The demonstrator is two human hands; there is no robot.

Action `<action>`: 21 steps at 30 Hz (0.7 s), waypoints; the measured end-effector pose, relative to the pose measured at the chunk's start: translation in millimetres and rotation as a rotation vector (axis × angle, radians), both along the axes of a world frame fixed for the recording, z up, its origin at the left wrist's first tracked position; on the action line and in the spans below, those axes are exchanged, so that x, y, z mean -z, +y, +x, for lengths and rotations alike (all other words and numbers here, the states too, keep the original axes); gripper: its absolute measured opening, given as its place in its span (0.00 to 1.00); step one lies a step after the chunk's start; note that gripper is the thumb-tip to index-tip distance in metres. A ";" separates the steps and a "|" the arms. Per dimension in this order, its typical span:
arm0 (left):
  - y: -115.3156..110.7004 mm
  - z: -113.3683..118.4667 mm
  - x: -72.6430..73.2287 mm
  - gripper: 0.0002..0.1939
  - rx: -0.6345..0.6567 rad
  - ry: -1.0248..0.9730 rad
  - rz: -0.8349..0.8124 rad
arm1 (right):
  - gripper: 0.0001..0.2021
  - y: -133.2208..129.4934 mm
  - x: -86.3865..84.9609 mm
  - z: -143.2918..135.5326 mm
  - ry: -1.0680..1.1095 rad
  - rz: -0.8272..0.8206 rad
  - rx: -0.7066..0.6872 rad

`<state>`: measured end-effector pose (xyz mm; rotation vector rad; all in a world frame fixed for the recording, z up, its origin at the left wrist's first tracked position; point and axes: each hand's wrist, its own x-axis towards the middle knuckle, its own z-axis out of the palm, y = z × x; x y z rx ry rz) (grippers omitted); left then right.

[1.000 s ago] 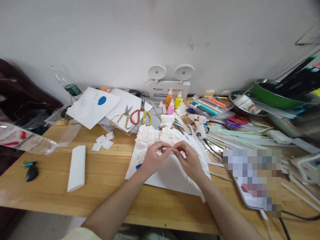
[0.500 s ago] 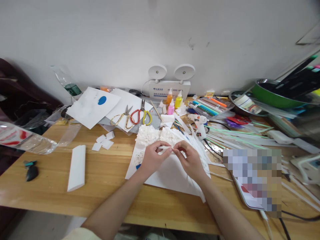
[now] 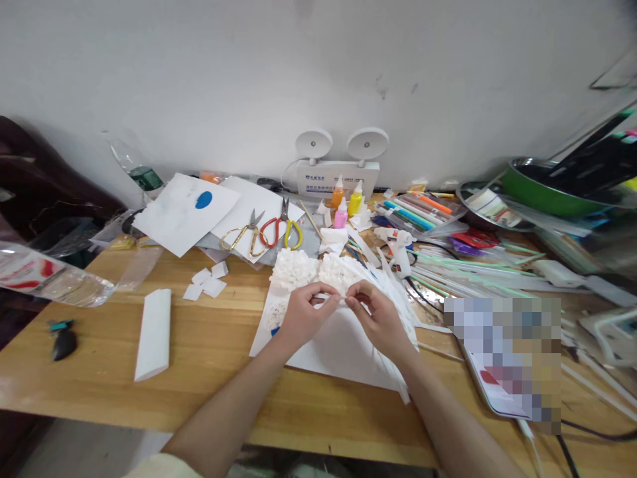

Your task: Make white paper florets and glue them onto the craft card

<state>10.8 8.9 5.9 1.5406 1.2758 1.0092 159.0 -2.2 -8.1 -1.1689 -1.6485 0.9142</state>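
Above a white paper sheet (image 3: 338, 352), my left hand (image 3: 311, 311) and my right hand (image 3: 373, 312) meet at their fingertips. A thin white paper piece (image 3: 326, 296) is pinched in my left hand, and its right end lies at my right fingertips. My right thumb and forefinger are pressed together at that end. Behind my hands, crumpled white bits (image 3: 293, 269) cover the far part of the sheet. White paper strips (image 3: 398, 312) lie along the sheet's right side, partly under my right hand.
Left on the wooden table (image 3: 99, 352) are a folded white paper (image 3: 153, 335), small paper squares (image 3: 213, 287) and a black tool (image 3: 64, 342). Scissors (image 3: 249, 232), paint bottles (image 3: 340, 214) and a glue gun (image 3: 398, 249) lie behind. A phone (image 3: 490, 378) is at the right.
My fingertips have shifted slightly, and the white piece between them shows less than before. Both arms keep nearly the same place.
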 end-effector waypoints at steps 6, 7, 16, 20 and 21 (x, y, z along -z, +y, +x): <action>0.7 1.4 3.8 0.07 0.013 0.004 -0.004 | 0.04 -1.1 1.4 -3.0 0.013 -0.024 -0.042; 0.9 1.6 4.1 0.07 0.020 -0.002 -0.007 | 0.04 -1.2 1.5 -3.7 0.017 -0.026 -0.043; 1.8 1.1 0.6 0.09 0.035 -0.025 -0.056 | 0.04 -0.4 4.5 -2.9 0.018 -0.002 0.000; 2.6 -0.7 3.4 0.10 0.027 0.026 -0.067 | 0.04 -0.5 4.0 -2.3 -0.022 0.024 0.029; 2.6 -0.8 4.2 0.10 0.024 0.029 -0.070 | 0.04 -0.4 3.7 -2.2 -0.040 0.039 0.041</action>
